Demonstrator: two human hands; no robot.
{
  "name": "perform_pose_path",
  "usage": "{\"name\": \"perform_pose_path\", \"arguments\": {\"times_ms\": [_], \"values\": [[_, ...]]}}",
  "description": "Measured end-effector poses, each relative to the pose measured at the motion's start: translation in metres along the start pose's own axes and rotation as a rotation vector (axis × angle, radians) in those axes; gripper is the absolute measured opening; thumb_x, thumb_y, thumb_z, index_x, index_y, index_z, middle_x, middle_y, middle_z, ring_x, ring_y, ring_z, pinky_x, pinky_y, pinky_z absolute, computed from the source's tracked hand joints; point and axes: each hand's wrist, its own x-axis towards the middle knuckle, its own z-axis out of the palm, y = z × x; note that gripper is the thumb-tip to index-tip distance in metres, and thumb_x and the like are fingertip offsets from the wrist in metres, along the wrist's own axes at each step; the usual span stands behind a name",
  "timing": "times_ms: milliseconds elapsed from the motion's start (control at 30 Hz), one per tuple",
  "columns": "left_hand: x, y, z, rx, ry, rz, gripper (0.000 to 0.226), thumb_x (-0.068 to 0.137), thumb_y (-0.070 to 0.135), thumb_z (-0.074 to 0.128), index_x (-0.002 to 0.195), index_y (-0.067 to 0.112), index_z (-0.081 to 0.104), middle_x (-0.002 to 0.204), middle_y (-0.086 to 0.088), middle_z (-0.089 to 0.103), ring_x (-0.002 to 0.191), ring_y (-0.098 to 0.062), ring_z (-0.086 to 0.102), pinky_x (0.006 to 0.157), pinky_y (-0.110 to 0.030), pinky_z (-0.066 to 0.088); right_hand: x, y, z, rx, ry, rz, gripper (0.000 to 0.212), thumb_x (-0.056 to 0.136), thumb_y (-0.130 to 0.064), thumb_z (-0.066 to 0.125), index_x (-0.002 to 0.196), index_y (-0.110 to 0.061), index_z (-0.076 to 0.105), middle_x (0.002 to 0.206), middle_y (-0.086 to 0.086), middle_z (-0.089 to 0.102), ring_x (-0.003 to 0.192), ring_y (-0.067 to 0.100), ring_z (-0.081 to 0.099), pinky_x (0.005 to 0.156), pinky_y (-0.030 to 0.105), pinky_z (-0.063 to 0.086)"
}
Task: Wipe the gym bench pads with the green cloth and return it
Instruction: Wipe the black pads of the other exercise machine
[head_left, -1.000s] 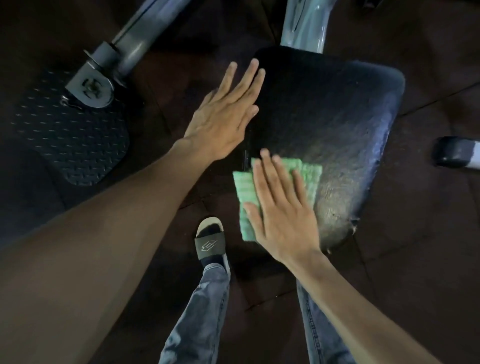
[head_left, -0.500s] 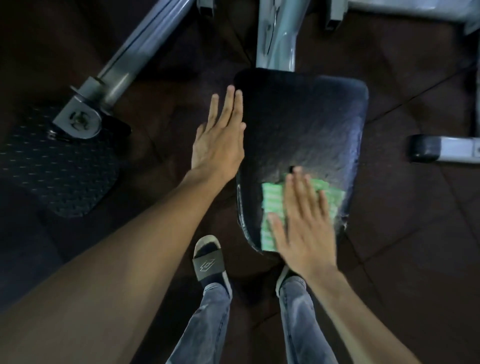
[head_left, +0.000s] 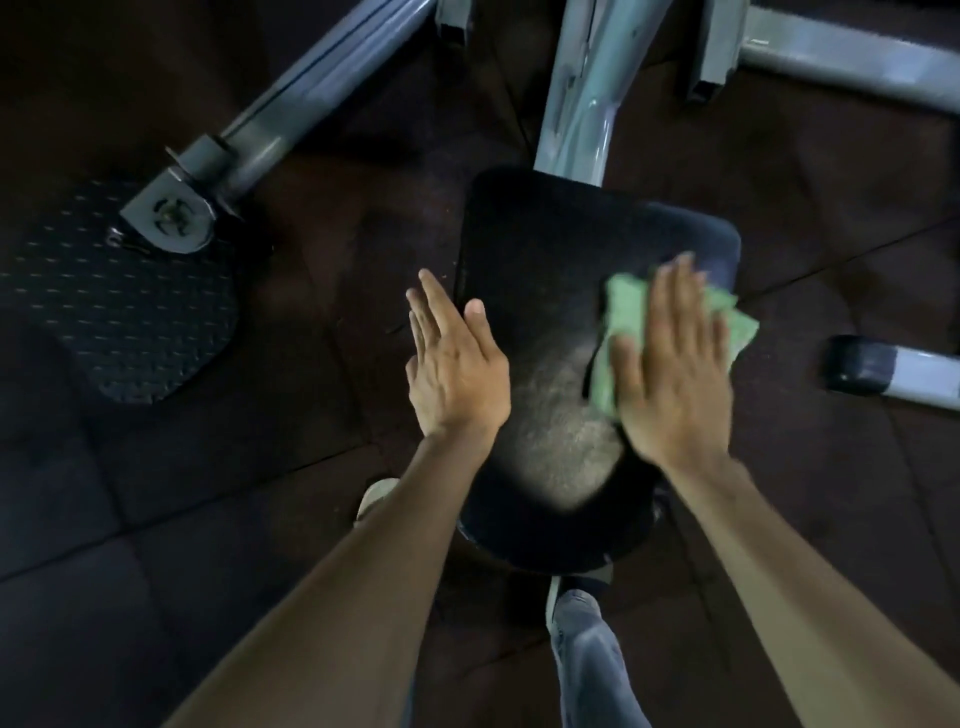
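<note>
A black padded bench seat (head_left: 545, 291) fills the middle of the head view, worn pale near its centre. My right hand (head_left: 675, 374) lies flat, fingers together, pressing the folded green cloth (head_left: 623, 312) onto the pad's right side; a corner of the cloth hangs past the right edge. My left hand (head_left: 457, 374) rests flat and empty at the pad's left edge, fingers extended. The cloth's middle is hidden under my right palm.
A grey metal post (head_left: 587, 93) rises from behind the pad. A grey arm ends in a black studded footplate (head_left: 124, 322) at left. A capped grey tube (head_left: 893, 369) lies at right. Dark rubber floor tiles surround the bench; my feet stand below.
My right hand has slid the cloth from the pad's near left corner up to its right side. The left hand has drawn back along the left edge. The view has shifted.
</note>
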Motion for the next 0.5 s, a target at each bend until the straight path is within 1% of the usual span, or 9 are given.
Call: {"name": "perform_pose_path", "arguments": {"times_ms": [67,100,167,233,300,333,400,433,500], "values": [[0.000,-0.001,0.006,-0.026,0.062,-0.001,0.063,0.109,0.046,0.016,0.163,0.018,0.000,0.170,-0.009,0.014,0.156,-0.023,0.018,0.121,-0.042,0.030,0.057,-0.008,-0.004,0.034,0.084,0.122,0.069,0.108,-0.048,0.018,0.165,-0.010,0.007,0.174,0.011,0.004,0.161,0.025,0.002,0.130,0.054,0.011],[0.002,-0.003,0.008,-0.029,0.075,0.007,0.062,0.109,0.044,0.018,0.163,0.016,0.002,0.170,-0.010,0.017,0.156,-0.024,0.020,0.122,-0.041,0.030,0.083,-0.023,-0.004,0.027,0.093,0.089,0.069,0.108,-0.047,0.019,0.164,-0.009,0.009,0.174,0.011,0.007,0.161,0.026,0.004,0.130,0.053,0.010],[0.004,-0.005,0.010,-0.015,0.091,-0.001,0.063,0.109,0.045,0.018,0.163,0.016,0.004,0.169,-0.011,0.018,0.156,-0.025,0.022,0.123,-0.043,0.029,0.110,-0.056,-0.003,-0.005,0.078,-0.131,0.067,0.108,-0.044,0.022,0.164,-0.008,0.014,0.173,0.011,0.013,0.161,0.026,0.010,0.130,0.049,0.011],[0.002,-0.002,0.008,0.036,0.092,-0.034,0.065,0.108,0.048,0.017,0.163,0.016,0.004,0.170,-0.009,0.016,0.155,-0.025,0.023,0.121,-0.044,0.028,0.094,-0.062,0.000,-0.058,0.020,-0.381,0.065,0.109,-0.042,0.024,0.164,-0.009,0.013,0.174,0.010,0.010,0.161,0.024,0.009,0.131,0.047,0.011],[-0.008,-0.003,0.005,0.068,0.112,-0.084,0.067,0.107,0.050,0.017,0.163,0.014,0.005,0.169,-0.008,0.019,0.154,-0.025,0.025,0.119,-0.043,0.029,0.054,-0.034,-0.003,-0.115,-0.092,-0.605,0.065,0.111,-0.042,0.025,0.165,-0.012,0.008,0.175,0.006,0.004,0.162,0.020,0.001,0.131,0.047,0.010],[-0.017,-0.004,0.005,0.078,0.117,-0.106,0.068,0.107,0.050,0.017,0.163,0.012,0.007,0.168,-0.008,0.023,0.154,-0.025,0.026,0.119,-0.043,0.029,0.038,-0.012,-0.006,-0.124,-0.134,-0.647,0.065,0.110,-0.042,0.025,0.165,-0.014,0.008,0.175,0.004,0.003,0.161,0.018,0.000,0.130,0.047,0.011],[-0.045,-0.012,0.007,0.099,0.125,-0.150,0.069,0.107,0.051,0.016,0.162,0.009,0.010,0.165,-0.009,0.032,0.154,-0.026,0.026,0.119,-0.043,0.029,0.038,0.018,-0.013,-0.116,-0.113,-0.583,0.065,0.109,-0.042,0.025,0.166,-0.015,0.010,0.175,0.004,0.005,0.161,0.019,0.002,0.130,0.048,0.012],[-0.062,-0.016,0.009,0.099,0.121,-0.175,0.069,0.107,0.051,0.016,0.162,0.009,0.012,0.163,-0.009,0.036,0.153,-0.027,0.029,0.119,-0.043,0.030,0.050,0.018,-0.014,-0.109,-0.073,-0.488,0.065,0.109,-0.042,0.024,0.165,-0.014,0.010,0.175,0.006,0.006,0.161,0.022,0.004,0.130,0.049,0.012],[-0.085,-0.022,0.014,0.068,0.105,-0.236,0.068,0.107,0.051,0.016,0.162,0.010,0.013,0.158,-0.010,0.043,0.145,-0.028,0.042,0.114,-0.043,0.036,0.086,-0.012,-0.014,-0.069,0.005,-0.283,0.065,0.109,-0.042,0.023,0.165,-0.011,0.011,0.174,0.009,0.010,0.161,0.025,0.008,0.130,0.049,0.011]]}}
